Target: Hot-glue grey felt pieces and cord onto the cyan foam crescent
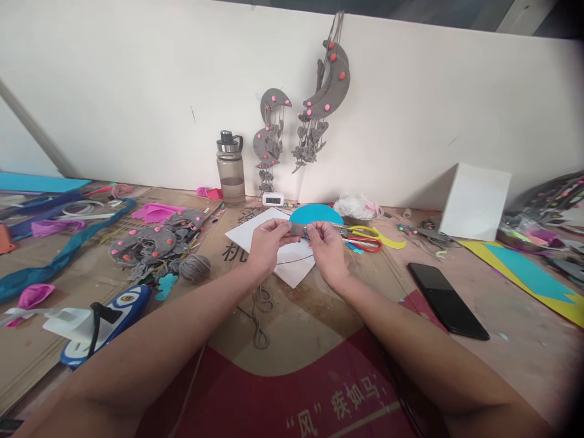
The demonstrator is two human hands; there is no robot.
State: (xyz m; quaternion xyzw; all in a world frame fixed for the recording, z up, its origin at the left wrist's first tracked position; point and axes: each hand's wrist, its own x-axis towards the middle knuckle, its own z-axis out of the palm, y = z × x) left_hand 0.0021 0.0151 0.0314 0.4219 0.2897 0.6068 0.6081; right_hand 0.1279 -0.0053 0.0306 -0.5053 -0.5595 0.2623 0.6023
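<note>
Between both hands (298, 238), felt strip (297, 229) crosswise.

Grey felt piece (297, 229) between left hand (269, 242) and right hand (326, 248). White paper sheet (292, 271) under them, turquoise half-disc (316, 214) behind. Scissors (369, 238): one pair yellow-handled, one red. Phone (446, 300) black. Grey yarn ball (194, 267). Grey felt moons (319, 85) on the wall, dotted with pink and orange-red pompoms; same pattern on the felt pile (152, 243). Bottle (230, 169) smoky translucent, black cap. Box (475, 202) white. Table (524, 340) covered in brown cardboard; red panel with pale lettering at the near edge.
</note>
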